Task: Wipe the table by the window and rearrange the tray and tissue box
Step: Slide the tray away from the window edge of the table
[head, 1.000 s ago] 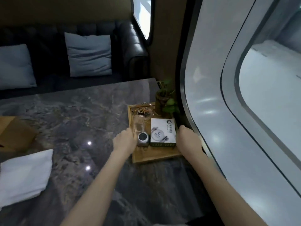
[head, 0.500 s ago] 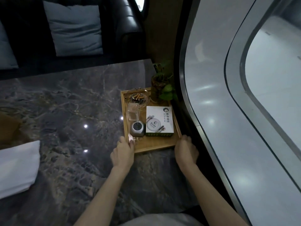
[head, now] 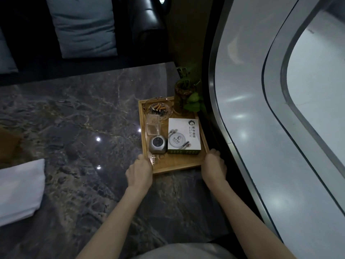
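A wooden tray (head: pixel 179 164) lies on the dark marble table (head: pixel 78 128), close to the window wall. It carries a white tissue box (head: pixel 183 136), a glass ashtray (head: pixel 158 108) with cigarette butts, a clear toothpick holder (head: pixel 153 126), a small grey device (head: pixel 158 144) and a potted plant (head: pixel 184 96). My left hand (head: pixel 139 171) grips the tray's near left corner. My right hand (head: pixel 213 166) grips its near right corner. A folded white cloth (head: pixel 20 189) rests on the table at the far left.
The curved window frame (head: pixel 233 128) runs along the right, right beside the tray. A dark leather sofa (head: pixel 147 21) with a grey cushion (head: pixel 84 25) stands behind the table. A brown object (head: pixel 7 141) shows at the left edge.
Both hands have slid back from the tray's sides to its near corners. The tray sits nearer the window wall, and the view has tilted down.
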Motion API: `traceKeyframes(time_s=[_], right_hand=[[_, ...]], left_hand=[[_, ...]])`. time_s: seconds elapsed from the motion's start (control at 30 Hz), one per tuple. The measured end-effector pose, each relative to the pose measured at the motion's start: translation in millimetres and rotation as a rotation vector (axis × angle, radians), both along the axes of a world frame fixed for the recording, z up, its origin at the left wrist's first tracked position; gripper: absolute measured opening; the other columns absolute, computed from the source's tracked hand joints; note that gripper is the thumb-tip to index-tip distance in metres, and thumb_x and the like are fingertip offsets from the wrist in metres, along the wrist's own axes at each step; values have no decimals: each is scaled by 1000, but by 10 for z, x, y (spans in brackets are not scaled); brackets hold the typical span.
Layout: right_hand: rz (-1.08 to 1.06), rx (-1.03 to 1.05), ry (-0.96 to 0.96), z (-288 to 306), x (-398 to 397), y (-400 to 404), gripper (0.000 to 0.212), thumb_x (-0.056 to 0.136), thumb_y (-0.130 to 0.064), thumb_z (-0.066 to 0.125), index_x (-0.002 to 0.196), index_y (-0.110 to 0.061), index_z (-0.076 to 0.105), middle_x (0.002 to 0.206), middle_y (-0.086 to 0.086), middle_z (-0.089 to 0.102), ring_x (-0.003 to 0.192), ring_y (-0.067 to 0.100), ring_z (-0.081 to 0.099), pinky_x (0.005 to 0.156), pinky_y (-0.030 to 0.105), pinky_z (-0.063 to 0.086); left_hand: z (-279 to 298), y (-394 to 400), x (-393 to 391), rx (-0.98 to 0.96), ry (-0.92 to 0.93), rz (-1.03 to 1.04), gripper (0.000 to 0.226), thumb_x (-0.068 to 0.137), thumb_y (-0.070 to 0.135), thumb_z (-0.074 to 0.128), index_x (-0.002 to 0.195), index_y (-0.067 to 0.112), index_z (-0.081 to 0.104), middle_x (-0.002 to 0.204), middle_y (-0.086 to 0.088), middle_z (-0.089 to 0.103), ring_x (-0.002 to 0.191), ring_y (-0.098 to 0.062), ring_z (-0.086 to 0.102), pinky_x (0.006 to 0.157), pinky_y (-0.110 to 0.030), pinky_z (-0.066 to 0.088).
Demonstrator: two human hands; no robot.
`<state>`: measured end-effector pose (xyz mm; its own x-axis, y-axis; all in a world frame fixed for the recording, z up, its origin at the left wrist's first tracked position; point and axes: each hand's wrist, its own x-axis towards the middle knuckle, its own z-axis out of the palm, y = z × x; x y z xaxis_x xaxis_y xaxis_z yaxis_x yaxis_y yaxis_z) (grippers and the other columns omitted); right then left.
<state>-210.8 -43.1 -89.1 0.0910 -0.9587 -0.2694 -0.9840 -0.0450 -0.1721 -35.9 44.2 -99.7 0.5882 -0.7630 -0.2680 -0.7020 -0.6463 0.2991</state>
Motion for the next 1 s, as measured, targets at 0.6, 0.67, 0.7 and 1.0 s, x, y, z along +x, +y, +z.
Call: traceKeyframes(time_s=[0.6, 0.67, 0.7, 1.0], right_hand=[[-286, 131, -585, -74, 19, -168, 36, 98, -24, 33, 102, 5, 53, 105, 28, 62, 94, 39, 60, 72, 35, 43], [-325, 157, -594, -80, 56, -231, 39, 98, -27, 34, 104, 5, 54, 109, 27, 61, 99, 40, 58, 74, 35, 41], [-337, 165, -587, -84, 71, -250, 40, 98, -29, 33, 105, 4, 54, 111, 27, 61, 100, 39, 58, 74, 35, 40], [-281, 34, -537, -111, 112, -203, 51, 100, -33, 27, 90, 7, 56, 97, 31, 64, 90, 41, 61, 67, 34, 42]], left_hand=[[12, -157, 58, -146, 468, 380, 58, 90, 57, 21, 85, 13, 59, 92, -13, 65, 83, -32, 64, 83, -47, 51], [14, -155, 61, -146, 410, 349, 60, 93, 52, 21, 87, 8, 61, 95, -16, 66, 85, -33, 63, 78, -40, 49], [19, -154, 58, -148, 384, 334, 60, 95, 48, 21, 89, 4, 62, 97, -18, 65, 86, -32, 61, 74, -37, 45], [-18, -79, 113, -236, 354, 277, 60, 97, 39, 22, 83, -3, 62, 96, -25, 66, 88, -35, 61, 71, -34, 40]])
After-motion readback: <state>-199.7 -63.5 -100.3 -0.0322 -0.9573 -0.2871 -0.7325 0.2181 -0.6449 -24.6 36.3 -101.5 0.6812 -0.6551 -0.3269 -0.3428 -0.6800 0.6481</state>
